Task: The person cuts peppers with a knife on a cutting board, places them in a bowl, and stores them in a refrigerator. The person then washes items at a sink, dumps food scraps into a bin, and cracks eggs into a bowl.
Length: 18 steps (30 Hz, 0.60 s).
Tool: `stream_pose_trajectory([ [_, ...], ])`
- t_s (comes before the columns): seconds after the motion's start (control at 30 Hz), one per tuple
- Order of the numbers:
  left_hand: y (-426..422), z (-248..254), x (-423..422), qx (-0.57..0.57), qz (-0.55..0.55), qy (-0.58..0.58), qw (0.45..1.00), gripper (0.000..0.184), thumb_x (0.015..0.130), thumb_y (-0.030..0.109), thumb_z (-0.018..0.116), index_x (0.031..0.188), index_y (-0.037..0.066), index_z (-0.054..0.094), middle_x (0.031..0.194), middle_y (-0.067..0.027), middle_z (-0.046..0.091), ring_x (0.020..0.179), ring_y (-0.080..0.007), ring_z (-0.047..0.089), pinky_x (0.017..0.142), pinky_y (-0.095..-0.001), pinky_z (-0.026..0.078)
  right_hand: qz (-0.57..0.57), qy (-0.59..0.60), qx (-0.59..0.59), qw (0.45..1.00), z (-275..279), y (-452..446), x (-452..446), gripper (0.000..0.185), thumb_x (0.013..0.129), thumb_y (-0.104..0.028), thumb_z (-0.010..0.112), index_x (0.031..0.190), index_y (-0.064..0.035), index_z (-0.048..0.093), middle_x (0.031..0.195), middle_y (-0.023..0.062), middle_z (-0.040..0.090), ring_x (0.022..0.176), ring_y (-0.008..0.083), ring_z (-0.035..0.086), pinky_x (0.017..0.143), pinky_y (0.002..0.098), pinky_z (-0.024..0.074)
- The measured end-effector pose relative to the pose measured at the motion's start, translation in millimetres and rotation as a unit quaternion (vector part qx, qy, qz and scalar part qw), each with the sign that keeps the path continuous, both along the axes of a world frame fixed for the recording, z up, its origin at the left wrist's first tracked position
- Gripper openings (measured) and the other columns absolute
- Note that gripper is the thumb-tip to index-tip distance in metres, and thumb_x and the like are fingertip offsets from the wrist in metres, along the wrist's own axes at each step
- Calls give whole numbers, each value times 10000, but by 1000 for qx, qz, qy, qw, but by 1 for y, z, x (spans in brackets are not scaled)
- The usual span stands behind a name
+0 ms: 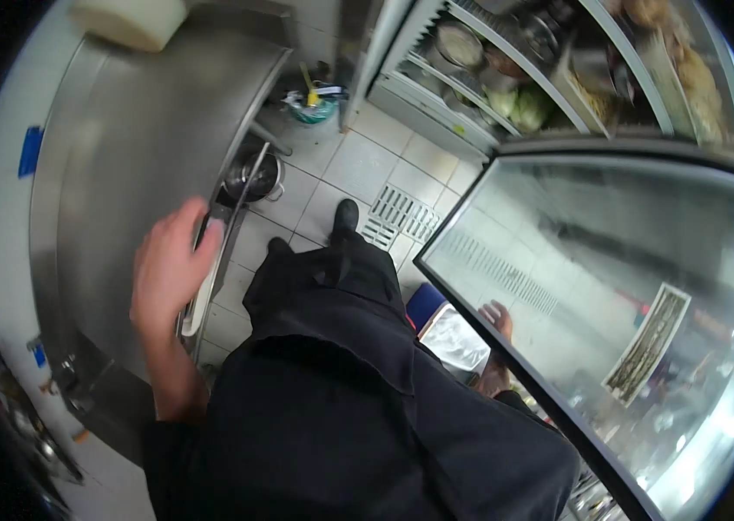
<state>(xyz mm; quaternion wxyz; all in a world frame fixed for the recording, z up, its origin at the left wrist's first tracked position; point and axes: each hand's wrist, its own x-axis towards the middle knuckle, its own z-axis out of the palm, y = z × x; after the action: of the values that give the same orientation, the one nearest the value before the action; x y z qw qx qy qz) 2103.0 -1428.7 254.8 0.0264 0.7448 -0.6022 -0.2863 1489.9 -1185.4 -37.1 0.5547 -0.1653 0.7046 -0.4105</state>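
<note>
While left hand (167,265) is held half curled over edge of steel counter (158,130), beside long pale thing (199,304), hold cannot be told. Right hand (500,322) is seen loosely bent at edge of glass door (588,230); whether door is gripped cannot be told. Door is seen wide open beside food-filled fridge (430,106). Door best moved slowly, with black shoes (346,217) kept clear.

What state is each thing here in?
Door: swung open
Fridge: open, shelves stocked
Bin: lined with a green bag
Pot: partly hidden, contents unclear
Shoes: worn
Left hand: curled at a white object, grip unclear
Right hand: partly hidden at the door's edge, grip unclear
</note>
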Motion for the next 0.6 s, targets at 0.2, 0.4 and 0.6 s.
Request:
stream_pose_trajectory([
  [0.2, 175, -43, 101, -35, 238, 40, 970, 252, 850, 268, 606, 981, 53, 591, 915, -205, 655, 850, -402, 621, 719, -484, 487, 547, 604, -172, 553, -104, -19, -92, 351, 895, -305, 597, 1141, -58, 642, 1018, 113, 635, 1004, 309, 603, 872, 471, 471],
  [0.4, 309, -51, 144, -23, 306, 40, 951, 312, 874, 342, 572, 989, 52, 569, 822, -198, 642, 822, -399, 634, 726, -499, 496, 511, 557, -32, 654, -76, -129, 29, 367, 915, -344, 528, 1139, -67, 617, 1002, 70, 636, 1011, 275, 593, 884, 462, 440],
  [0.6, 449, -70, 178, -21, 413, 3, 910, 322, 870, 368, 558, 976, 64, 561, 847, -219, 642, 858, -426, 625, 743, -522, 496, 209, 141, 22, 967, -44, -173, 179, 390, 935, -383, 459, 1136, -76, 592, 985, 27, 637, 1017, 241, 584, 896, 452, 409],
])
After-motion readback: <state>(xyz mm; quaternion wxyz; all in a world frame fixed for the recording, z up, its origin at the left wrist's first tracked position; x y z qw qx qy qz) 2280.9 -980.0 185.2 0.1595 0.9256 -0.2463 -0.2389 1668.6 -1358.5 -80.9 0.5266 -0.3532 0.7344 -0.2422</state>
